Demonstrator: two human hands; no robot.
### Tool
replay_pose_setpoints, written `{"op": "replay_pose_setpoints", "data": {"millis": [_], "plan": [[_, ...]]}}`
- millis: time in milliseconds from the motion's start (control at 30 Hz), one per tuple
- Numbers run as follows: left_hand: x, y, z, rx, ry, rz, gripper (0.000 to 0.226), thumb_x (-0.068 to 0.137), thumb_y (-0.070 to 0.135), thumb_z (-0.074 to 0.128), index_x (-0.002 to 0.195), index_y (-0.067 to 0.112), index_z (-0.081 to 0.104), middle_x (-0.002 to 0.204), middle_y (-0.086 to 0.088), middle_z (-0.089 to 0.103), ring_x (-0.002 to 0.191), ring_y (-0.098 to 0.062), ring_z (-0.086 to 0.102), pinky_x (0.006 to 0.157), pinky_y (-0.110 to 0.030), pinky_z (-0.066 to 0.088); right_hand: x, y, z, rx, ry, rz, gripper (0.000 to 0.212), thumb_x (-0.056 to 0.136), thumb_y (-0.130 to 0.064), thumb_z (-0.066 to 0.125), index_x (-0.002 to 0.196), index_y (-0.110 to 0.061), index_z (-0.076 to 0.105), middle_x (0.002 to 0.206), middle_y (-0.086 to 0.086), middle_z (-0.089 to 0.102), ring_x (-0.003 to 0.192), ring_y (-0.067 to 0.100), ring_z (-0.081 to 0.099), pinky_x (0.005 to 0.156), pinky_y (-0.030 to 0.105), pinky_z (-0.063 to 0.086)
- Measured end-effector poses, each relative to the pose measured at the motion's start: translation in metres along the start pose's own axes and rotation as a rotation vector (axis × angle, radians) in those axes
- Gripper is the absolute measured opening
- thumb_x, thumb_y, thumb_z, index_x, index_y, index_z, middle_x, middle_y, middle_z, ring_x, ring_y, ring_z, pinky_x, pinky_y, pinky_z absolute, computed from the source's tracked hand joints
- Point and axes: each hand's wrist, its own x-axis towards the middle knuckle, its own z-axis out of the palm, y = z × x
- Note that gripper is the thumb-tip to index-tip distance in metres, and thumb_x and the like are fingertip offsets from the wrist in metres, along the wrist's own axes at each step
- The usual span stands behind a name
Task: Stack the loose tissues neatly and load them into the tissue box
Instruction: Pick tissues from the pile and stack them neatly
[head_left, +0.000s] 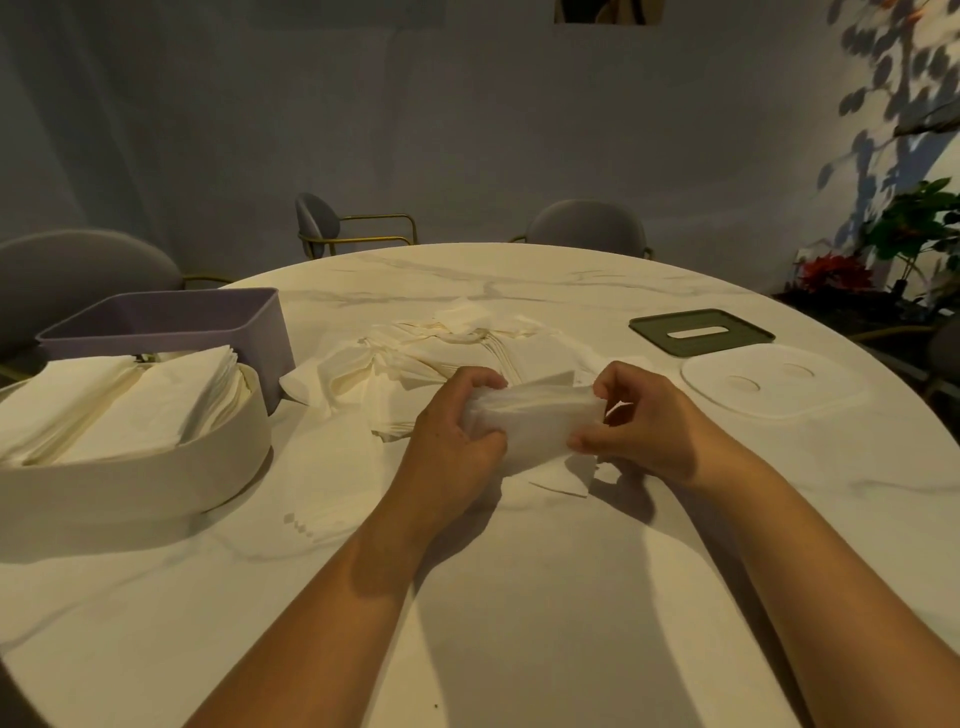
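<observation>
Head view: over the middle of the table (519, 613), the left hand (457, 421) and right hand (641, 423) each pinch one end of a small tissue stack (535, 415). Loose tissues (436, 353) lie just behind it. The part-filled white tissue box (156, 473) sits at the left edge.

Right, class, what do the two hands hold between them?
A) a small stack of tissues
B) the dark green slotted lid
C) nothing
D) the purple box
A: the left hand and the right hand grip opposite ends of the tissue stack.
</observation>
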Motion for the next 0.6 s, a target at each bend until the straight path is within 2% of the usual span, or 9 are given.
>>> {"op": "replay_pose_setpoints", "data": {"millis": [133, 267, 433, 500, 600], "plan": [[0.0, 0.001, 0.0005, 0.044, -0.008, 0.001, 0.048, 0.081, -0.002, 0.059, 0.097, 0.041, 0.049, 0.104, 0.014, 0.053, 0.093, -0.01, 0.054, 0.07, -0.021, 0.051, -0.0026, -0.0001, -0.0029, 0.004, 0.014, 0.07, 0.038, 0.067, -0.004, 0.081, 0.092, 0.0, 0.052, 0.077, 0.011, 0.061, 0.053, 0.016, 0.062, 0.059, 0.039, 0.058], [0.0006, 0.0008, 0.0009, 0.036, 0.007, 0.005, 0.054, 0.082, -0.005, 0.056, 0.101, 0.046, 0.047, 0.105, 0.018, 0.05, 0.094, -0.006, 0.055, 0.071, -0.018, 0.052, -0.0033, -0.0019, -0.0058, 0.035, 0.013, 0.119, 0.036, 0.072, -0.002, 0.079, 0.095, 0.003, 0.051, 0.066, 0.011, 0.065, 0.048, 0.016, 0.063, 0.049, 0.029, 0.054], [0.0005, -0.0006, -0.0009, 0.041, 0.014, 0.048, 0.053, 0.085, -0.008, 0.051, 0.102, 0.043, 0.05, 0.106, 0.024, 0.053, 0.092, 0.007, 0.054, 0.076, -0.009, 0.045, -0.0008, -0.0025, -0.0042, -0.035, 0.098, 0.113, 0.025, 0.073, -0.005, 0.078, 0.088, -0.004, 0.057, 0.073, 0.012, 0.067, 0.051, 0.014, 0.064, 0.052, 0.029, 0.056], [0.0009, -0.0014, -0.0006, 0.057, 0.004, 0.059, 0.05, 0.086, -0.008, 0.05, 0.101, 0.04, 0.051, 0.105, 0.023, 0.054, 0.086, 0.005, 0.054, 0.072, -0.005, 0.042, -0.0003, -0.0028, -0.0042, -0.017, 0.126, 0.107, 0.022, 0.074, -0.004, 0.077, 0.087, -0.004, 0.058, 0.074, 0.011, 0.065, 0.049, 0.013, 0.063, 0.051, 0.03, 0.056], [0.0015, -0.0029, -0.0001, 0.067, 0.008, 0.064, 0.047, 0.086, -0.009, 0.049, 0.098, 0.037, 0.052, 0.105, 0.021, 0.055, 0.075, 0.001, 0.052, 0.066, -0.005, 0.039, -0.002, -0.0021, -0.0034, 0.014, 0.07, 0.133, 0.02, 0.075, -0.008, 0.077, 0.086, -0.003, 0.061, 0.078, 0.014, 0.065, 0.049, 0.014, 0.062, 0.049, 0.027, 0.054]]}}
